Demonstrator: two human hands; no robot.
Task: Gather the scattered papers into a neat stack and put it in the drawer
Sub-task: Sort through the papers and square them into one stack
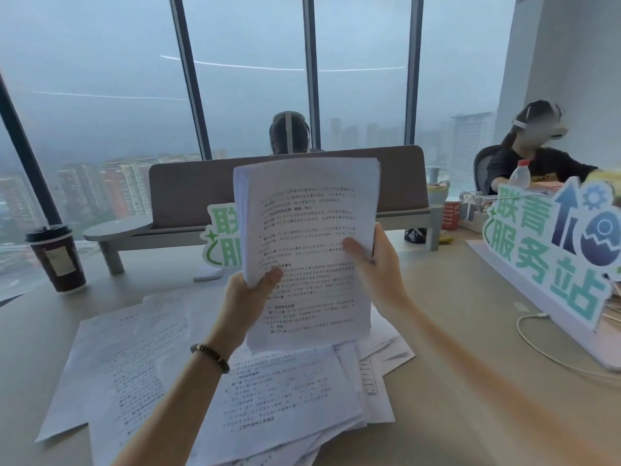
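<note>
I hold a thick stack of printed white papers (307, 237) upright above the desk, text facing me. My left hand (247, 302) grips its left edge low down, thumb on the front sheet. My right hand (373, 264) grips the right edge, thumb across the front. Several loose printed sheets (141, 358) lie scattered and overlapping on the beige desk (470, 331) below the stack, spreading left and toward me. No drawer is in view.
A dark paper coffee cup (57, 258) stands at the far left. A grey monitor riser (289, 193) spans the back. A green-lettered sign (551, 250) and a white cable (544, 344) occupy the right. Two people sit beyond the desk.
</note>
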